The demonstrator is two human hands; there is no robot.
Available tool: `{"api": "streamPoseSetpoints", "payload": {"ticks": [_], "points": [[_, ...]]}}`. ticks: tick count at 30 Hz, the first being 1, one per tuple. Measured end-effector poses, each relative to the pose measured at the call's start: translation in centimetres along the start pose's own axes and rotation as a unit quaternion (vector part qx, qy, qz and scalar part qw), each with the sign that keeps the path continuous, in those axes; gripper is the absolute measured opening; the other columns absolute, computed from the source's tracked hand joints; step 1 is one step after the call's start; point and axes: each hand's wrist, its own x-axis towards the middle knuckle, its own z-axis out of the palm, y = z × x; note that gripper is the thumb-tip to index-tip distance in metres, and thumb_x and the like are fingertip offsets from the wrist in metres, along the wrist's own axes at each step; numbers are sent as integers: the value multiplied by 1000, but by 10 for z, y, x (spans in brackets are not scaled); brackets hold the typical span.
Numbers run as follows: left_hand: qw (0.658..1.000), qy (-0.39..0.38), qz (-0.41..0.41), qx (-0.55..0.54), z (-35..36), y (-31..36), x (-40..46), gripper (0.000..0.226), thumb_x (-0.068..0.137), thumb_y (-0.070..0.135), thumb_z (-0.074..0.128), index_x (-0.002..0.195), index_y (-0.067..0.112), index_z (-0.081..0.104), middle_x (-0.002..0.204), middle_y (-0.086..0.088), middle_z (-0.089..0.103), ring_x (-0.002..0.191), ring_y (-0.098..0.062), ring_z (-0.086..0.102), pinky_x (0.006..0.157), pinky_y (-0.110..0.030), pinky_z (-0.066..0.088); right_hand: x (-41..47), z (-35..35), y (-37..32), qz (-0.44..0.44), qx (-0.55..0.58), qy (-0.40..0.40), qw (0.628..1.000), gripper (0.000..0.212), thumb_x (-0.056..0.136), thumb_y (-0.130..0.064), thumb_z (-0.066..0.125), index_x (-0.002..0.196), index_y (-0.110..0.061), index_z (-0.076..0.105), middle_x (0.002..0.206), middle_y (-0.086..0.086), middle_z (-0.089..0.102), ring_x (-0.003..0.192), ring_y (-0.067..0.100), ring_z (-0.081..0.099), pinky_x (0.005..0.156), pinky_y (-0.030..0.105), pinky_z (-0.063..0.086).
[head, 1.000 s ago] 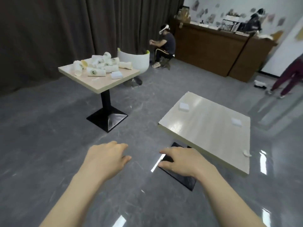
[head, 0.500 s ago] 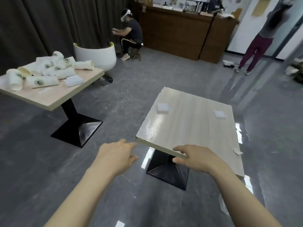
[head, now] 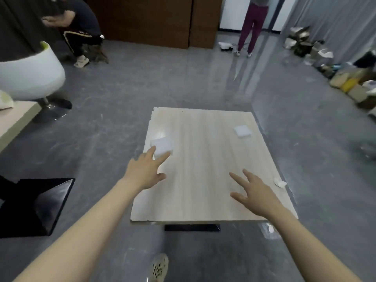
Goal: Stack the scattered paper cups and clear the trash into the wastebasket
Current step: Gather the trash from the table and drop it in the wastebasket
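Table: light wood top in front of me; both my hands are over its near half, well apart from each other.
White chair: far left on the floor; beside it the edge of a second table; no wastebasket or paper cups in view that I can make out.
Left hand: fingers straight and spread, tips touching the near edge of the folded white tissue by the table's left edge; nothing gripped.
Right hand: fingers splayed above the wood, holding nothing; whether it touches the top I cannot tell.
Second tissue: far right on the table, apart from both hands.
Crumpled scrap: at the right edge, just right of my right hand.
Doing it well: I judge I should pinch the near tissue by its edge, thumb under; then sweep the scrap inward so it doesn't drop off the edge.
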Motion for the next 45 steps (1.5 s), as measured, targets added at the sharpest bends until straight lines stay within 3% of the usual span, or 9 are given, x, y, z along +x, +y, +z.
{"api": "streamPoseSetpoints", "payload": {"ticks": [4,10,15,23,26,33,36,39,45], "points": [[997,-33,57,43,5,-13,85,72,94,58,41,148,45,-3,159,-6,-12,146,-25,8,110,-51,25,37,17,39,116,-18,-14,993,69,94,-61,32,151,-40,-1,161,8,-9,148,30,1,117,46,20],[985,-74,103,114,26,-16,182,73,93,61,37,148,46,-8,158,-5,-19,146,-26,-3,111,-55,22,80,44,99,258,17,-62,964,70,92,-68,23,150,-43,-6,160,4,-18,146,36,-3,115,56,13],[984,-88,108,114,50,-16,230,77,90,66,36,146,48,-13,156,-3,-27,146,-26,-9,111,-59,19,98,69,144,308,59,-100,944,68,90,-71,21,148,-47,-5,158,-2,-25,146,37,-5,114,60,12],[979,-142,103,108,83,-16,253,65,95,59,31,145,51,-8,158,2,-17,146,-24,-10,107,-65,21,105,97,170,284,66,-140,946,66,92,-68,15,150,-43,-4,158,-6,-23,148,26,-6,115,59,2],[980,-132,106,108,92,-21,255,62,98,51,29,148,47,-7,158,1,-19,145,-25,-16,109,-65,17,106,101,173,272,52,-122,953,67,92,-67,13,151,-38,-4,159,-4,-20,148,22,-3,116,57,0],[995,-64,69,46,92,-33,259,80,90,63,41,146,44,-13,156,0,-28,144,-23,-23,109,-68,7,108,102,176,258,35,-115,959,69,93,-65,13,153,-33,-1,160,-3,-17,148,20,4,116,55,0],[994,-103,39,8,94,-43,263,84,88,65,43,143,46,-18,155,0,-29,145,-27,-16,109,-68,15,112,102,172,255,26,-115,960,72,93,-65,14,153,-29,-1,160,-4,-17,149,19,0,117,53,-1],[987,-139,62,-47,96,-42,261,80,90,57,47,150,42,-4,156,-1,-21,144,-32,-3,110,-58,27,119,99,161,240,27,-102,965,71,95,-63,15,153,-26,-1,160,-4,-15,148,20,1,118,50,-1],[989,-95,104,-38,94,-17,237,75,89,57,52,148,47,7,160,-2,-2,144,-26,6,105,-52,36,136,99,133,201,49,-66,976,64,99,-54,17,153,-19,10,162,1,-5,148,22,6,118,46,5]]}}
